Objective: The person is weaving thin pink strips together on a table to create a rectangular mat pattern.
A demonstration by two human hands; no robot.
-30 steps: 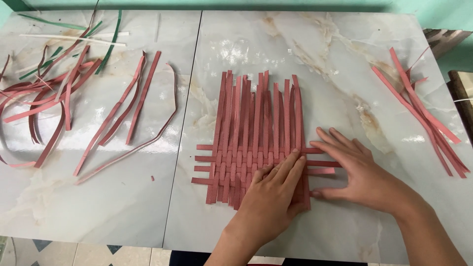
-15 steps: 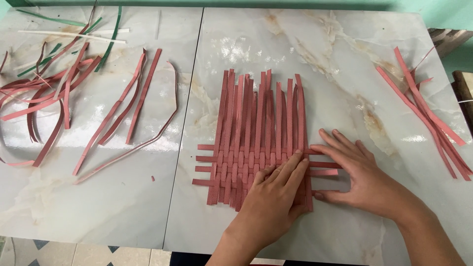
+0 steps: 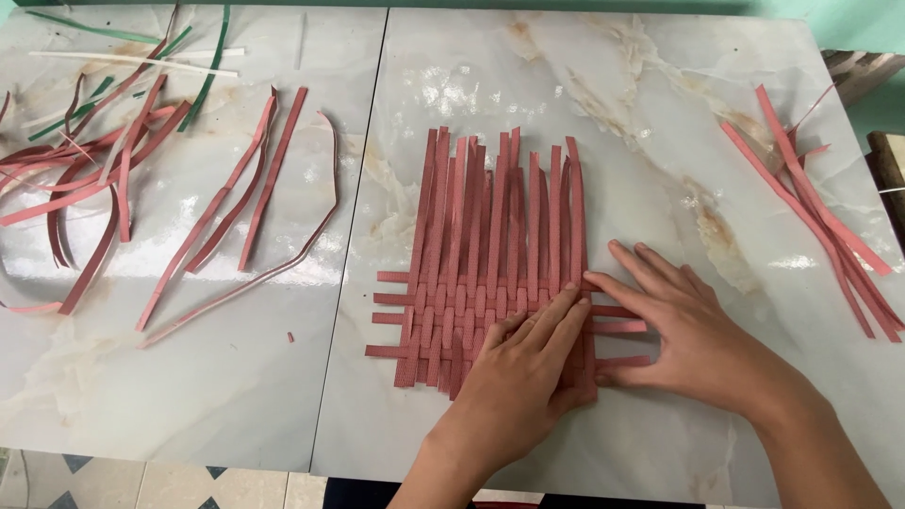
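**Two flat hands on a half-woven mat**

Both hands lie spread and flat, gripping nothing. The left hand (image 3: 528, 363) presses the lower right corner of the flat mat of woven reddish-pink strips (image 3: 490, 254); the right hand (image 3: 688, 335) rests just beside it, fingertips touching the mat's edge. Loose reddish-pink strips (image 3: 820, 212) lie beyond the right hand, more strips (image 3: 226, 203) well left on the marble tabletop (image 3: 622, 113).

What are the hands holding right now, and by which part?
Nothing is gripped. Both the left hand and the right hand lie flat, pressing down on the woven mat of pink strips at its lower right corner, where the strips cross.
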